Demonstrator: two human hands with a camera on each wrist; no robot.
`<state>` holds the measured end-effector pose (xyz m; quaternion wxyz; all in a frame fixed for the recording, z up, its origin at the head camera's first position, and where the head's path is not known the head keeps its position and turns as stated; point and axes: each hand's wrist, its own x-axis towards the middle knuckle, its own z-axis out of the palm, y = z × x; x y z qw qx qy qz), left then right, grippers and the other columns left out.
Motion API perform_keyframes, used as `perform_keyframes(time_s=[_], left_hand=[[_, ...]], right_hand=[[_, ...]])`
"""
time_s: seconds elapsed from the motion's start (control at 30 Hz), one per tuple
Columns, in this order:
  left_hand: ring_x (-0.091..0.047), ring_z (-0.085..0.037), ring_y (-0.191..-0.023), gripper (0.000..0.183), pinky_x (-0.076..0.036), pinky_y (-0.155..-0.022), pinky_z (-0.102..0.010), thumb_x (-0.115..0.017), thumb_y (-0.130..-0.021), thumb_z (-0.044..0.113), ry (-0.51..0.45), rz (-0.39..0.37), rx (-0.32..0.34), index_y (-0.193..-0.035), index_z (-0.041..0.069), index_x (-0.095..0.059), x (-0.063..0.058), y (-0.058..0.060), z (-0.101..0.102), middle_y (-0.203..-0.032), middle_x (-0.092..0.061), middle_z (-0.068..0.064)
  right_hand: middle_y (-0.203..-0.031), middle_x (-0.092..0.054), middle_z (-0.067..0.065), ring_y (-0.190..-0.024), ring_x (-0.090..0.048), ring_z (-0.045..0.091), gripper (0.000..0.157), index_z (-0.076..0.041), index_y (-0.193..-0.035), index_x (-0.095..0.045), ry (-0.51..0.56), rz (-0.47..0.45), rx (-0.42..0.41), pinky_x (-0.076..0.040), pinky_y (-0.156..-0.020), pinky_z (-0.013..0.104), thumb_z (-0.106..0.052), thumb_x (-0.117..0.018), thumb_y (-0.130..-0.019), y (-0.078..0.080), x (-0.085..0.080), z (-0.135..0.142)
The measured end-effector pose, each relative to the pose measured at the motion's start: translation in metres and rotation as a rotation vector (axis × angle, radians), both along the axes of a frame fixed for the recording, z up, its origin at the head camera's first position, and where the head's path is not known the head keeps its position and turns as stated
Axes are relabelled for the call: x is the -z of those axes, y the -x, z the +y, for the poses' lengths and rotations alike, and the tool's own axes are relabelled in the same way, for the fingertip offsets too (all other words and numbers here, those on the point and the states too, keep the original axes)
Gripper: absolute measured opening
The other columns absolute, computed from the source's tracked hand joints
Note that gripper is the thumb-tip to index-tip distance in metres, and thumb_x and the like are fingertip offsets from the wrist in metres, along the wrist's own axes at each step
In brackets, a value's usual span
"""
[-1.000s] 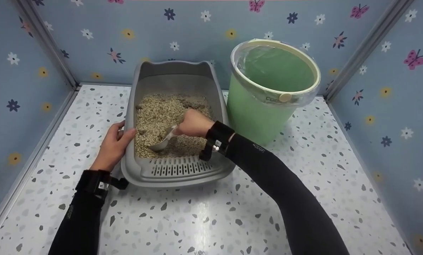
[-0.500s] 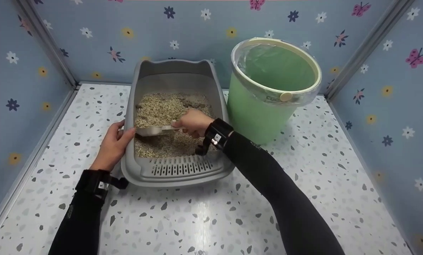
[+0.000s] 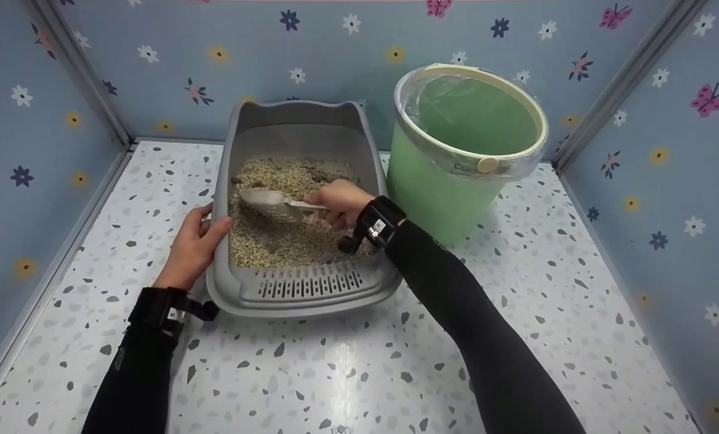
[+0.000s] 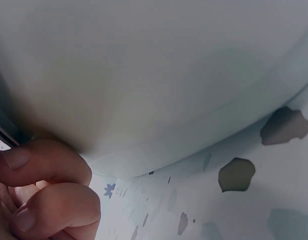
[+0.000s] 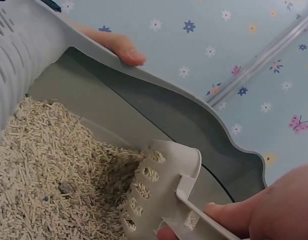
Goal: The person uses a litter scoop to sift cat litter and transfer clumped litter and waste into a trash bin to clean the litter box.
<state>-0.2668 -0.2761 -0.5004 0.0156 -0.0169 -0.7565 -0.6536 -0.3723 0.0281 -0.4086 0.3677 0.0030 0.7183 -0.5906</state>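
A grey litter box (image 3: 302, 140) holds pellet litter (image 3: 269, 250). My left hand (image 3: 193, 247) grips its left rim, thumb over the edge; in the left wrist view the curled fingers (image 4: 59, 165) lie against the outer wall. Inside the box, my right hand (image 3: 342, 202) holds the handle of a pale slotted litter scoop (image 3: 266, 202). The scoop's bowl is over the litter near the left wall, and pellets show through its slots in the right wrist view. A small dark lump (image 5: 66, 188) lies among the pellets there.
A green trash bin (image 3: 434, 202) with a clear liner stands close to the box's right side. Flower-patterned walls (image 3: 172, 72) enclose the speckled white floor (image 3: 287, 374) at the back and both sides.
The scoop has moved from the front-left litter toward the back and been tilted up, its slotted side now showing. My right hand has shifted slightly right; my left hand stays on the rim.
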Motion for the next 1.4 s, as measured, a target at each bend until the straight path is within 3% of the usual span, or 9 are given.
perform_keyframes(time_s=[0.4,0.63,0.7,0.8,0.97,1.17,1.3,1.4], left_hand=[[-0.072,-0.018,-0.112,0.078,-0.059,-0.091,-0.022,-0.058,-0.117,0.040,0.000,0.015,-0.004,-0.174,-0.001,-0.023,0.002,0.002,0.000,-0.144,-0.061,-0.035],[-0.074,-0.019,-0.110,0.077,-0.060,-0.091,-0.024,-0.059,-0.117,0.040,-0.011,0.010,-0.010,-0.173,-0.001,-0.025,0.002,0.002,0.001,-0.145,-0.060,-0.035],[-0.074,-0.019,-0.109,0.077,-0.060,-0.090,-0.024,-0.059,-0.117,0.040,-0.008,0.012,-0.013,-0.172,-0.002,-0.026,0.001,0.001,0.001,-0.143,-0.061,-0.035],[-0.074,-0.019,-0.107,0.077,-0.060,-0.089,-0.024,-0.060,-0.117,0.040,-0.006,0.018,-0.016,-0.172,-0.003,-0.026,0.000,0.001,0.002,-0.139,-0.062,-0.034],[-0.074,-0.019,-0.106,0.077,-0.060,-0.088,-0.023,-0.060,-0.117,0.039,-0.003,0.020,-0.018,-0.172,-0.003,-0.027,0.000,0.002,0.001,-0.135,-0.064,-0.032],[-0.073,-0.018,-0.109,0.078,-0.059,-0.090,-0.022,-0.060,-0.117,0.041,0.003,0.010,-0.016,-0.173,0.000,-0.025,0.001,0.001,0.001,-0.141,-0.063,-0.033],[-0.072,-0.018,-0.114,0.080,-0.058,-0.092,-0.021,-0.059,-0.117,0.041,-0.003,0.001,-0.002,-0.175,0.001,-0.023,0.000,0.000,0.001,-0.148,-0.060,-0.034],[-0.071,-0.019,-0.116,0.080,-0.058,-0.093,-0.022,-0.060,-0.116,0.042,-0.011,0.005,0.003,-0.174,0.000,-0.023,-0.002,0.000,0.000,-0.149,-0.059,-0.035]], right_hand=[[-0.070,-0.028,-0.003,-0.050,-0.021,0.009,0.028,-0.001,-0.125,-0.069,0.025,-0.044,0.094,-0.021,-0.045,0.026,-0.024,-0.056,-0.120,0.011,-0.009,0.022],[-0.068,-0.025,-0.003,-0.049,-0.021,0.009,0.027,-0.008,-0.097,-0.059,-0.011,-0.002,0.090,-0.022,-0.044,0.026,-0.025,-0.059,-0.119,0.010,-0.023,0.025],[-0.066,-0.024,-0.004,-0.049,-0.021,0.009,0.031,-0.012,-0.091,-0.055,-0.055,0.034,0.069,-0.021,-0.045,0.027,-0.027,-0.062,-0.118,0.009,-0.030,0.026],[-0.064,-0.026,-0.005,-0.051,-0.023,0.009,0.030,-0.009,-0.095,-0.060,-0.138,0.107,0.020,-0.023,-0.047,0.027,-0.029,-0.064,-0.117,0.008,-0.043,0.028],[-0.060,-0.033,-0.005,-0.049,-0.030,0.008,0.034,0.004,-0.116,-0.070,-0.286,0.197,-0.066,-0.027,-0.045,0.025,-0.030,-0.064,-0.116,0.011,-0.062,0.032],[-0.058,-0.034,-0.004,-0.049,-0.033,0.010,0.033,-0.002,-0.097,-0.066,-0.422,0.254,-0.185,-0.030,-0.046,0.026,-0.028,-0.060,-0.117,0.017,-0.079,0.034],[-0.058,-0.037,-0.004,-0.049,-0.035,0.009,0.040,0.000,-0.099,-0.072,-0.532,0.318,-0.306,-0.032,-0.047,0.026,-0.029,-0.054,-0.120,0.022,-0.086,0.035],[-0.057,-0.042,-0.004,-0.048,-0.040,0.008,0.041,0.000,-0.098,-0.075,-0.592,0.367,-0.347,-0.035,-0.045,0.024,-0.028,-0.054,-0.119,0.024,-0.090,0.035]])
